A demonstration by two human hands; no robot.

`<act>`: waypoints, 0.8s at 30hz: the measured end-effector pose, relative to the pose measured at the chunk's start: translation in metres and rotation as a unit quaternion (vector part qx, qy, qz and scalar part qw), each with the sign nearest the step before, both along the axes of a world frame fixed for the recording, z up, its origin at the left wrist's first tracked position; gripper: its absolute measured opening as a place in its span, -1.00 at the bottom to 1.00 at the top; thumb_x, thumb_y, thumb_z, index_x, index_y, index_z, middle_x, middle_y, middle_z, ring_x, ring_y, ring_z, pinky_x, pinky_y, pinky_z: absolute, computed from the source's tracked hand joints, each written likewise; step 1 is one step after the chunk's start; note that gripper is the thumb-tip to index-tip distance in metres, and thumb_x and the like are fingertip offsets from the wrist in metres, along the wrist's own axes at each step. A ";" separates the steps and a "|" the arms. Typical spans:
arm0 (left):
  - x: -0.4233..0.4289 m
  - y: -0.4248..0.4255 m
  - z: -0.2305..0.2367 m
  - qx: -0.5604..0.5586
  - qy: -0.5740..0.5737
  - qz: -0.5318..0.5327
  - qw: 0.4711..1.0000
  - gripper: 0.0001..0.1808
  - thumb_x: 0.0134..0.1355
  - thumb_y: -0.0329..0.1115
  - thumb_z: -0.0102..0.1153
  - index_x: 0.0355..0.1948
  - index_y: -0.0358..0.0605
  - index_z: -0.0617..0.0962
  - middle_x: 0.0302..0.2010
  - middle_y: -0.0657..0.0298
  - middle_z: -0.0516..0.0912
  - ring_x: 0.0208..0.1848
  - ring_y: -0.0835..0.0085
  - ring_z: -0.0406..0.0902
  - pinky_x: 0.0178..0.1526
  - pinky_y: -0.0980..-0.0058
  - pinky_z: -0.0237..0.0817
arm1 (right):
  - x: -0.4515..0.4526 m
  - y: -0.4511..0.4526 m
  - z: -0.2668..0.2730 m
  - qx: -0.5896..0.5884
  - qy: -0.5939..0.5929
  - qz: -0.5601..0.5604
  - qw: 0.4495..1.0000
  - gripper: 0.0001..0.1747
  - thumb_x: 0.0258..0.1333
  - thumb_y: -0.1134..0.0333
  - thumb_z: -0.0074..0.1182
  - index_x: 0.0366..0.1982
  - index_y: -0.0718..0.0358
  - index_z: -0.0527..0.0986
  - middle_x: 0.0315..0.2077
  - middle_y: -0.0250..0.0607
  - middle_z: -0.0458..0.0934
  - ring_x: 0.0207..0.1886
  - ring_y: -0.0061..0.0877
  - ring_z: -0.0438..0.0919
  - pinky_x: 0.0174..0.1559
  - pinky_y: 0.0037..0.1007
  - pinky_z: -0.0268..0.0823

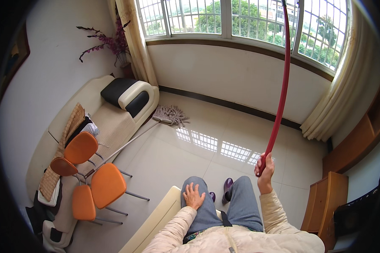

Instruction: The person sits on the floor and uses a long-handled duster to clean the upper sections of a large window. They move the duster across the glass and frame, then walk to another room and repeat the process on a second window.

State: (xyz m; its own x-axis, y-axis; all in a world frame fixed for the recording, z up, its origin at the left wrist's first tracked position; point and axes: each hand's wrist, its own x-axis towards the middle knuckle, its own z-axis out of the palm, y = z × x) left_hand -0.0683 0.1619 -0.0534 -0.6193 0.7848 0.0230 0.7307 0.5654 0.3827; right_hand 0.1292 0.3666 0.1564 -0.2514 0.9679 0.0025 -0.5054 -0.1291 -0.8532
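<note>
My right hand is closed around the lower end of a long red pole, which rises past the window and out of the top of the picture. The pole's far end is cut off by the picture's edge. Spread flat on my left knee, my left hand holds nothing. Grey-blue trousers cover my legs, and dark purple shiny shoes show below them.
Orange chairs with metal legs stand at the left by a cream sofa. A string mop lies on the tiled floor. Wooden furniture stands at the right. A barred window and curtains are ahead.
</note>
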 end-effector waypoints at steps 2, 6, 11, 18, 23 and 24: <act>0.001 -0.004 -0.004 0.004 0.008 -0.002 1.000 -0.31 0.05 0.01 0.24 0.18 -0.02 0.40 0.32 0.07 0.24 0.38 0.01 0.07 0.22 -0.04 0.02 | 0.011 -0.051 -0.053 -0.071 -0.019 0.009 0.997 -0.52 0.32 -0.17 -0.21 -0.33 0.13 0.33 -0.69 -0.44 0.26 -0.77 -0.67 0.21 -0.73 -0.58 0.06; -0.002 -0.002 -0.006 0.004 0.015 -0.013 1.000 -0.32 0.06 0.02 0.23 0.18 -0.02 0.40 0.32 0.08 0.25 0.38 0.01 0.07 0.21 -0.03 0.03 | 0.033 -0.107 -0.106 -0.111 -0.041 0.016 0.993 -0.50 0.31 -0.20 -0.22 -0.34 0.12 0.32 -0.68 -0.43 0.26 -0.75 -0.65 0.22 -0.73 -0.57 0.06; -0.001 0.001 -0.005 -0.008 0.019 -0.004 1.000 -0.30 0.02 0.02 0.26 0.17 -0.01 0.41 0.31 0.07 0.25 0.36 0.02 0.11 0.24 -0.02 0.03 | 0.035 -0.045 -0.051 -0.098 -0.005 0.025 0.995 -0.53 0.33 -0.15 -0.21 -0.33 0.14 0.33 -0.68 -0.44 0.25 -0.74 -0.67 0.21 -0.72 -0.58 0.07; -0.002 -0.001 -0.009 -0.003 0.017 -0.002 1.000 -0.32 0.04 0.02 0.24 0.17 0.02 0.40 0.31 0.09 0.25 0.37 0.02 0.08 0.21 -0.04 0.04 | 0.014 0.090 0.126 0.053 0.052 0.101 0.992 -0.49 0.31 -0.18 -0.21 -0.30 0.16 0.34 -0.67 -0.44 0.24 -0.74 -0.67 0.22 -0.75 -0.58 0.05; -0.003 0.001 -0.012 0.016 0.022 -0.008 1.000 -0.32 0.05 0.01 0.24 0.18 0.01 0.41 0.30 0.09 0.26 0.36 0.01 0.09 0.22 -0.03 0.04 | 0.011 0.129 0.126 0.059 0.014 0.066 0.996 -0.50 0.31 -0.18 -0.20 -0.32 0.14 0.33 -0.67 -0.47 0.24 -0.73 -0.70 0.22 -0.74 -0.61 0.04; -0.002 0.000 -0.012 0.017 0.023 -0.008 1.000 -0.32 0.05 0.01 0.24 0.18 0.01 0.41 0.30 0.08 0.26 0.36 0.01 0.10 0.22 -0.03 0.04 | 0.009 0.123 0.108 0.054 0.000 0.054 0.997 -0.51 0.32 -0.17 -0.21 -0.34 0.14 0.32 -0.67 -0.47 0.25 -0.75 -0.70 0.22 -0.75 -0.61 0.03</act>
State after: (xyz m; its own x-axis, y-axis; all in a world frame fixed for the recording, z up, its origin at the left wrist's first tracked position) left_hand -0.0699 0.1619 -0.0659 -0.6047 0.7926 0.0779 0.7566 0.5411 0.3670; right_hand 0.1385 0.4892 0.2639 -0.3545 0.9292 0.1046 -0.4940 -0.0911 -0.8647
